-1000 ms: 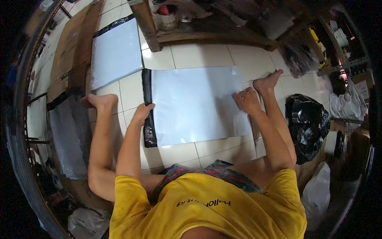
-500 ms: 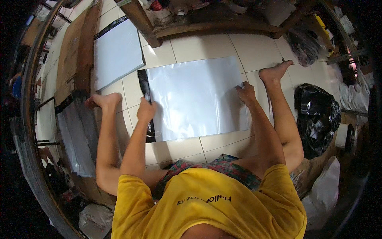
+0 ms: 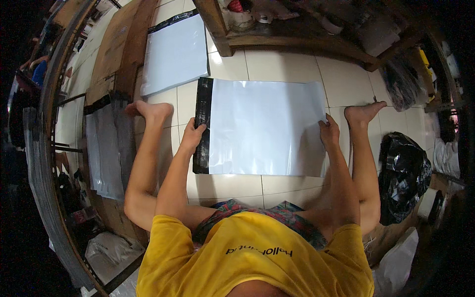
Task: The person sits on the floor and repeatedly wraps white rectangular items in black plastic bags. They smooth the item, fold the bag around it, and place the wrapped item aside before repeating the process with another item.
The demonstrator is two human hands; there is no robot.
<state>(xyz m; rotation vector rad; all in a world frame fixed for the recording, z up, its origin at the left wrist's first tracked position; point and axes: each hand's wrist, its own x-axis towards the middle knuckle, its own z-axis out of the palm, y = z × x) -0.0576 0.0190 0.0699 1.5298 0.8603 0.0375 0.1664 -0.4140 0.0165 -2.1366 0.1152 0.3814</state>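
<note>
On the tiled floor [image 3: 292, 62], a white mailer bag [image 3: 262, 128] lies flat between the seated person's feet.
Left hand [image 3: 193, 136] grips its black flap edge; right hand [image 3: 329, 132] presses open-fingered on the far end, keeping it taut.

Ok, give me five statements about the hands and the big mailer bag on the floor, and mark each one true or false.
1. The left hand is on the black flap end of the white mailer bag. True.
2. The right hand is lifted clear of the bag. False: it rests on the bag's right edge.
3. The bag lies flat on the tiled floor between the person's two bare feet. True.
4. A second white mailer bag lies further off to the upper left. True.
5. A crumpled black plastic bag sits on the person's left. False: it is on the right, beside the right leg.
</note>
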